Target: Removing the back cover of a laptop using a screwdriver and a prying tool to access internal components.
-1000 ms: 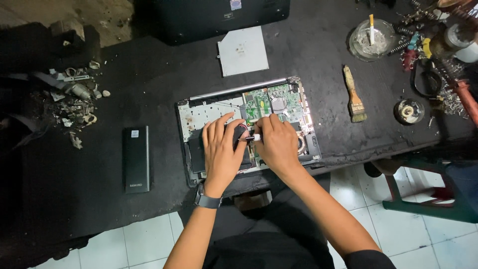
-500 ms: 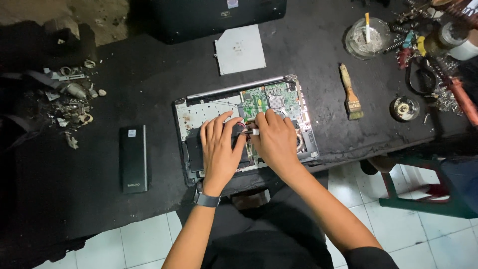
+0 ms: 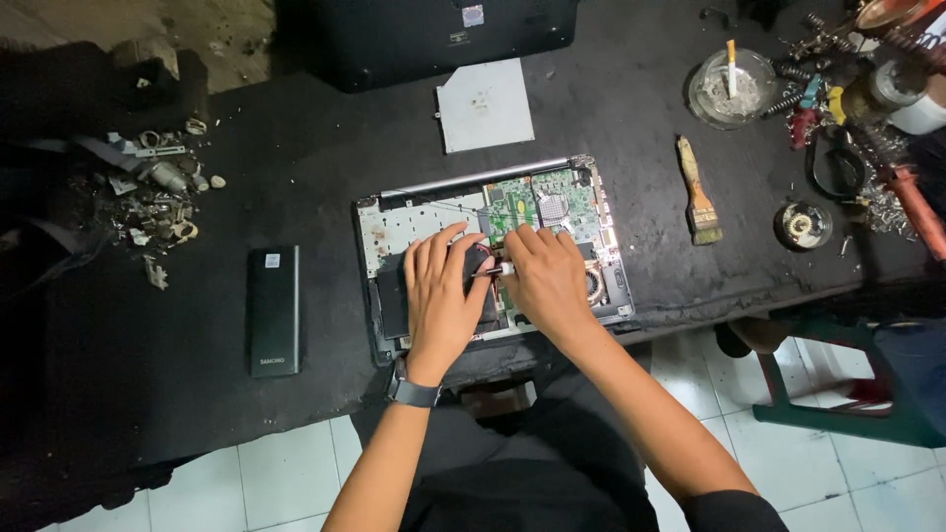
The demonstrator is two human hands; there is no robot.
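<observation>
Table (image 3: 631,108): broad work surface under a matt black, slightly dusty covering, its front edge ragged above white floor tiles. Black case (image 3: 424,34): large, rectangular, hard-shelled, at the far edge, carrying a small pale square label near its top middle. Opened laptop base (image 3: 394,232): rectangular shell at the table's near edge, silver hinge bar along the far side, pale perforated metal plate on the left, green circuit board (image 3: 552,202) with a metallic chip on the right, a round fan grille at the right front. Black slab (image 3: 272,310): slim, glossy, oblong, lying left of the laptop, well apart, with a small pale square label at its upper end and faint pale lettering at its lower end. Grey plate (image 3: 485,103): thin, flat, roughly square sheet metal, beyond the laptop. Left hand (image 3: 443,296): laid flat, fingers spread, pressing on the dark inner part of the laptop; a dark watch on the wrist. Right hand (image 3: 547,281): fingers curled narrow, pinching a small white-tipped connector (image 3: 501,268) between the two hands. Brush (image 3: 698,192): wooden handle, pale bristles, right of the laptop. Glass ashtray (image 3: 731,87): round, clear, holding a cigarette. Scrap heap (image 3: 158,192): small metal bits, far left.
</observation>
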